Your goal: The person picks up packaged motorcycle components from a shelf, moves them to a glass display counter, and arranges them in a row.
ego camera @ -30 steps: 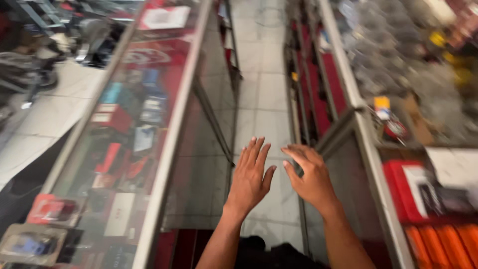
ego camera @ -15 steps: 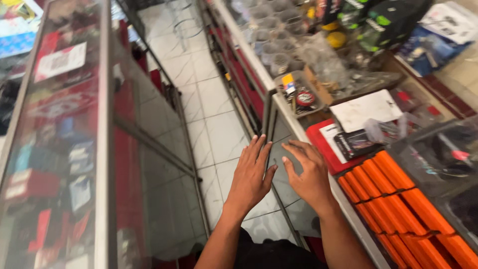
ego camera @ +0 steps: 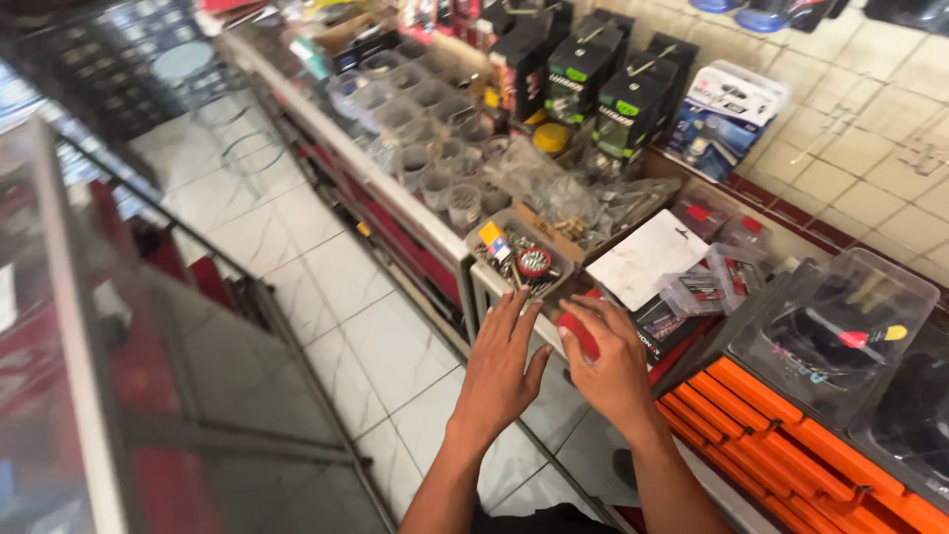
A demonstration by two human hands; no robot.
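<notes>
The right hand (ego camera: 613,371) hides most of a red thing (ego camera: 576,334); forearms leave the bottom edge.

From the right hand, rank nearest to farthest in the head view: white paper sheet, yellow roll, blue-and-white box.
From the right hand:
1. White paper sheet, just beyond it on the counter.
2. Yellow roll, farther back among the cups.
3. Blue-and-white box, against the tiled wall.

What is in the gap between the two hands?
In the head view, a red box edge shows between the left hand and the right hand, with the glass counter below it.
</notes>
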